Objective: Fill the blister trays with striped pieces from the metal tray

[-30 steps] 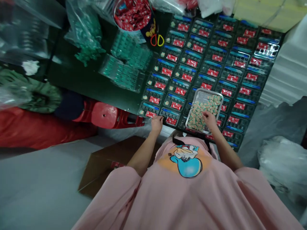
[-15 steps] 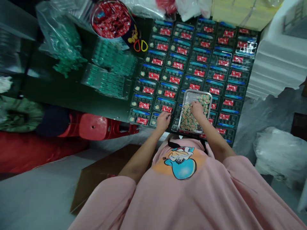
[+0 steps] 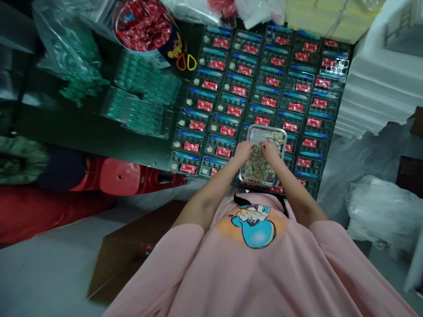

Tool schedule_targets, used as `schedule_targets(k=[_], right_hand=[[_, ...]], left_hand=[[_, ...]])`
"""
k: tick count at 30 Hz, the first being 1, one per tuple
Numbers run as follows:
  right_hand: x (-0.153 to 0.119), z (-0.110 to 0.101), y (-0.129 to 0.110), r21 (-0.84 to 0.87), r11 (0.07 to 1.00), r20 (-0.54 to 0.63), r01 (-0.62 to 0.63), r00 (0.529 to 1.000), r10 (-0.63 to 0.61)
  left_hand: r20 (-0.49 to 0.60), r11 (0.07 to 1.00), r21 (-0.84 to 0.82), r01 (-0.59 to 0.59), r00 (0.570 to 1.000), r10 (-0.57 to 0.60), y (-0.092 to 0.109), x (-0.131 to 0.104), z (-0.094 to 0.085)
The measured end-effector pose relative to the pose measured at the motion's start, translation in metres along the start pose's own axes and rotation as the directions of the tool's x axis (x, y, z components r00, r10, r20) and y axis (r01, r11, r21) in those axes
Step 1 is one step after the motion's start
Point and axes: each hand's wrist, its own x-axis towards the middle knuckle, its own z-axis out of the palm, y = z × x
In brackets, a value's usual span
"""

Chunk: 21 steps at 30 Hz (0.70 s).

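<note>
A clear rectangular tray [image 3: 267,127] holds a heap of small tan-and-green pieces [image 3: 255,171], too small to name. Over the tray's left side is my left hand [image 3: 243,152], fingers bent together and tips down among the pieces. Close beside it, my right hand [image 3: 270,152] reaches into the heap with its fingers drawn together. Whatever either hand pinches is hidden. Beneath and around the tray lie rows of black compartment trays [image 3: 262,112]; most carry a blue pen [image 3: 223,140] and a red patterned packet [image 3: 224,152]. The left columns also have a small tan-and-green piece.
A tub of red packets [image 3: 145,26] stands at the back left, near red-and-yellow scissor handles [image 3: 186,62]. Bags of green pieces [image 3: 134,112] lie left. White stacked trays [image 3: 363,94] rise on the right. A red stool [image 3: 119,176] is below the table's left edge.
My left hand has moved right, from a black compartment tray to the clear tray. My right hand stays in the heap. The whole view has shifted slightly.
</note>
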Motion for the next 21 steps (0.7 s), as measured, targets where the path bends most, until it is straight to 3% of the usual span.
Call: schedule_targets(k=[5, 9, 16, 21], right_hand=[[0.014, -0.005, -0.002, -0.082, 0.996, 0.099, 0.020, 0.995, -0.011], [0.020, -0.009, 0.000, -0.070, 0.993, 0.140, 0.093, 0.987, -0.083], [0.024, -0.001, 0.005, 0.033, 0.991, 0.086, 0.131, 0.987, -0.134], [0.032, 0.000, 0.007, 0.012, 0.991, 0.146, 0.130, 0.981, -0.130]], left_hand=[[0.001, 1.000, 0.013, -0.012, 1.000, 0.012, 0.002, 0.005, 0.000], [-0.035, 0.997, -0.072, -0.036, 0.999, 0.034, -0.001, 0.002, -0.001], [-0.023, 0.960, -0.279, 0.007, 1.000, -0.014, -0.002, -0.001, 0.005], [0.010, 0.948, -0.315, 0.040, 0.999, -0.039, -0.005, 0.006, 0.007]])
